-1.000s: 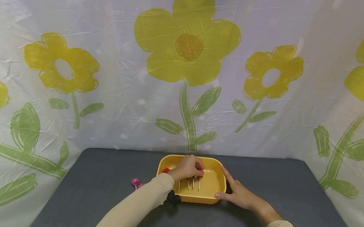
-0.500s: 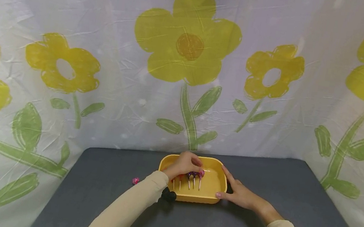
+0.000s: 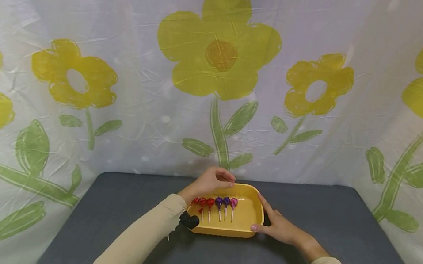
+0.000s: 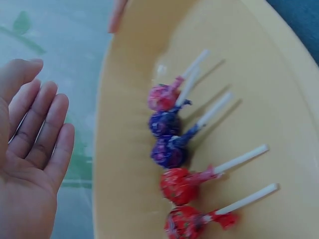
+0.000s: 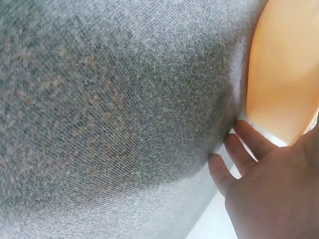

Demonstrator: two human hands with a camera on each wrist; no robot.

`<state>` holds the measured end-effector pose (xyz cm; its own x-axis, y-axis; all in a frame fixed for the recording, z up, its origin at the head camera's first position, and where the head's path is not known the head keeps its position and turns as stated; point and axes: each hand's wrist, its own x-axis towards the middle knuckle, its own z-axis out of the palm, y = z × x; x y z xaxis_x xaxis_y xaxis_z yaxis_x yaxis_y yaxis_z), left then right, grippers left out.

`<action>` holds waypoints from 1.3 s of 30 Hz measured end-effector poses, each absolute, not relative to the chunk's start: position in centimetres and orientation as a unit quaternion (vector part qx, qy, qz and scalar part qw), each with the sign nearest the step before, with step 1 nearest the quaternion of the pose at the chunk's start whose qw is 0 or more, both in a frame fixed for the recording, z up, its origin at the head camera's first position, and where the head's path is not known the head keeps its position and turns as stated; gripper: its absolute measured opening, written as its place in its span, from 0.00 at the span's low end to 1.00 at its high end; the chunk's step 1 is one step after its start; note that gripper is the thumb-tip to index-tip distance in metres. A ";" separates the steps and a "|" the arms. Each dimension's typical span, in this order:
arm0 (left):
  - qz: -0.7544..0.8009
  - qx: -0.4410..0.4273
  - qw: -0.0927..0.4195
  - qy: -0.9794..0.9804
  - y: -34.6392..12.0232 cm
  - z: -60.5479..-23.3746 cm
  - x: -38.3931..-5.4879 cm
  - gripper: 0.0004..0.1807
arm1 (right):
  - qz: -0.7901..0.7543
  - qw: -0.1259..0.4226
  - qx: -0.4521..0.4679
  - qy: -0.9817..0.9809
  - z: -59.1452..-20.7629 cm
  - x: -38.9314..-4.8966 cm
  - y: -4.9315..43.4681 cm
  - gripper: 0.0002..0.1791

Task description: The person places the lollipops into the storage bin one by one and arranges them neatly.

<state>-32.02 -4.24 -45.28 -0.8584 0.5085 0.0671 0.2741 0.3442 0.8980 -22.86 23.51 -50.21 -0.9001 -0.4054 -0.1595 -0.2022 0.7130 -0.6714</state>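
A yellow tray (image 3: 247, 212) stands on the table with a row of wrapped lollipops inside, sticks toward the near side. From left to right come red lollipops (image 3: 210, 202), two purple lollipops (image 4: 169, 151) and one pink lollipop (image 3: 234, 202). My left hand (image 3: 211, 181) is raised over the tray's back left rim, palm up and holding nothing; its fingers look relaxed in the left wrist view. At the tray's right end, my right hand (image 3: 277, 225) rests on the rim with thumb and forefinger spread apart. The right wrist view shows its other fingers extended outside the tray wall.
The dark grey table (image 3: 125, 210) carries the tray near its back edge. Behind it hangs a pale curtain (image 3: 134, 139) with yellow flowers. A thin white stick (image 3: 168, 236) peeks out beside the left sleeve (image 3: 138, 234), which hides its other end.
My left hand has let go of the pink lollipop in the tray and moved up and left, uncovering the row. The left sleeve now covers the pink lollipops seen on the table. The right hand has stayed put.
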 end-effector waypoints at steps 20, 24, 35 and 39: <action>0.535 0.230 0.031 0.813 -13.3 -41.5 -29.8 0.17 | -0.353 0.142 -0.194 0.904 -50.1 -22.9 23.5 0.59; 0.538 0.216 0.023 0.814 -15.6 -41.5 -29.1 0.17 | -0.352 0.139 -0.198 0.904 -50.3 -22.8 23.7 0.59; 0.544 0.182 0.002 0.819 -20.4 -41.9 -26.8 0.18 | -0.354 0.138 -0.196 0.904 -50.3 -22.7 23.7 0.59; 0.543 0.173 -0.014 0.822 -21.8 -42.7 -26.2 0.18 | -0.345 0.135 -0.198 0.907 -50.1 -22.6 23.6 0.58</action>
